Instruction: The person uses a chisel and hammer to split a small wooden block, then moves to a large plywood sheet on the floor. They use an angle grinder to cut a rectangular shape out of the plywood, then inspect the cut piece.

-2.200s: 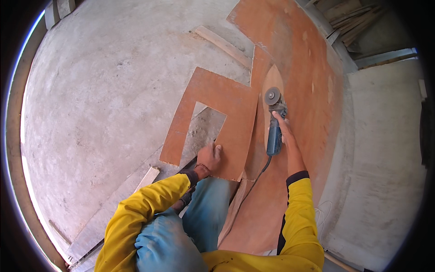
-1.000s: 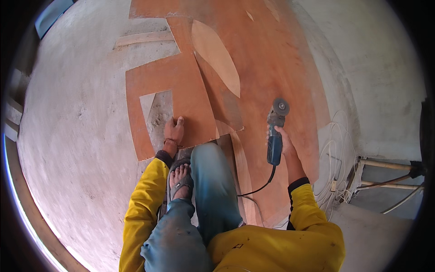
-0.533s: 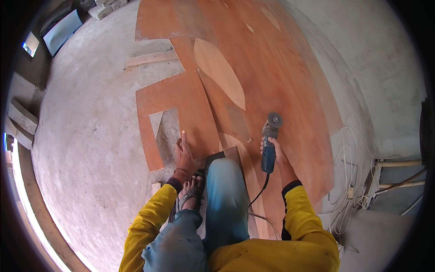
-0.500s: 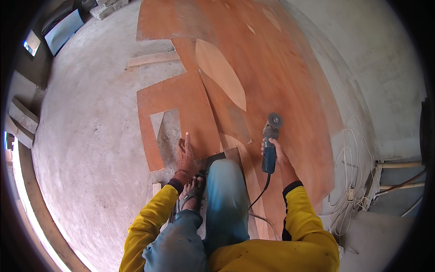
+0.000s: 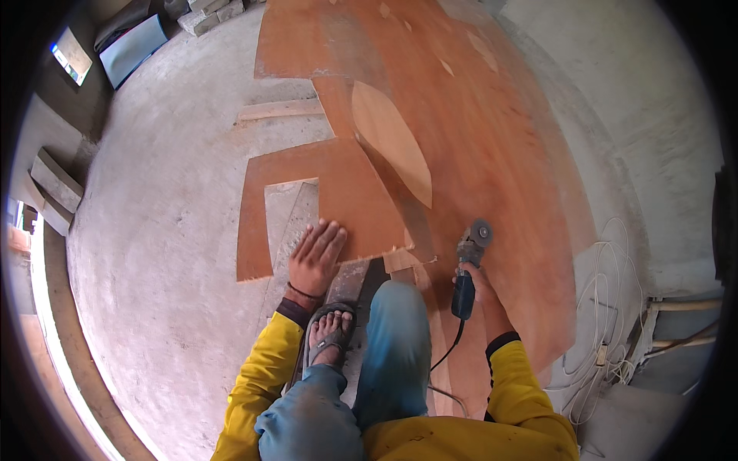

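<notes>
My right hand (image 5: pixel 478 283) is closed round the body of an angle grinder (image 5: pixel 464 286), blue and grey, with its disc (image 5: pixel 481 232) pointing away from me. Its dark cord runs back past my knee. My left hand (image 5: pixel 314 261) lies over the near edge of a reddish-brown plywood piece (image 5: pixel 355 201) that has a rectangular cut-out; the fingers rest on top and the thumb is hidden. This piece looks raised off what lies under it, its near edge ragged. Beyond and to the right spreads a large plywood sheet (image 5: pixel 500 154).
A pale pointed-oval patch (image 5: pixel 392 142) shows on the sheet. A wooden strip (image 5: pixel 280 110) lies on the concrete floor (image 5: pixel 169 200). White cable (image 5: pixel 607 307) is tangled at the right. Concrete blocks (image 5: pixel 55 180) stand at the left. My sandalled foot (image 5: pixel 330 334) is beside my left hand.
The plywood piece has shifted left and looks lifted, with my left hand now laid over its edge. The grinder stays in my right hand. The whole view has moved slightly.
</notes>
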`<state>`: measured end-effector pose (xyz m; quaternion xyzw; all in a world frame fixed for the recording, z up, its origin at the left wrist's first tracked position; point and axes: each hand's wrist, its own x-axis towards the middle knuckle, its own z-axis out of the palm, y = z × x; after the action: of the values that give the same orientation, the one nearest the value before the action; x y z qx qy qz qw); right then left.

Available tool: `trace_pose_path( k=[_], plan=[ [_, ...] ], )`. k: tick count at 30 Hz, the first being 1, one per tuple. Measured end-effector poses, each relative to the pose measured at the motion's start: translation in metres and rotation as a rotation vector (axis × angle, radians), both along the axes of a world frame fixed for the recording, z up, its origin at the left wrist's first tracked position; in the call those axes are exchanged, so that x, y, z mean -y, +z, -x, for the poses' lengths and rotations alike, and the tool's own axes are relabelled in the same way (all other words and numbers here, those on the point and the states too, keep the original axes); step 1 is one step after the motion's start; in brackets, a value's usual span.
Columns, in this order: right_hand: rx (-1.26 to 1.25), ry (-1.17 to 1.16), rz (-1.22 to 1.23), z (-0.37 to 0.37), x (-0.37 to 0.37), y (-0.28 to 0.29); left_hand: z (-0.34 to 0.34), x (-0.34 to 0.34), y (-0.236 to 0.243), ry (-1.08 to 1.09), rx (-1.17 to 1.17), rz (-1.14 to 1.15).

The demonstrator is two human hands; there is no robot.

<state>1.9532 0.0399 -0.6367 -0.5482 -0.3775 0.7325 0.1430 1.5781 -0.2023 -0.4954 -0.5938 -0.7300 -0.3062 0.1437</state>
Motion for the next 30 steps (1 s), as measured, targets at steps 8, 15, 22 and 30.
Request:
trace_pose_path(
  k=[8,15,22,30],
  plan=[
    [0.047,0.027,-0.005,0.006,-0.002,-0.001,0.145,-0.151,0.163,0.096,0.029,0.0],
    [0.018,-0.002,0.006,0.001,-0.002,-0.006,0.276,-0.037,0.113,0.398,0.258,-0.109],
    [0.035,-0.019,0.02,-0.001,0.004,-0.002,0.278,0.151,0.128,0.704,0.143,-0.191],
    [-0.049,-0.092,0.06,-0.001,0.012,0.022,0.19,0.222,-0.049,0.657,0.016,0.145]
  ],
)
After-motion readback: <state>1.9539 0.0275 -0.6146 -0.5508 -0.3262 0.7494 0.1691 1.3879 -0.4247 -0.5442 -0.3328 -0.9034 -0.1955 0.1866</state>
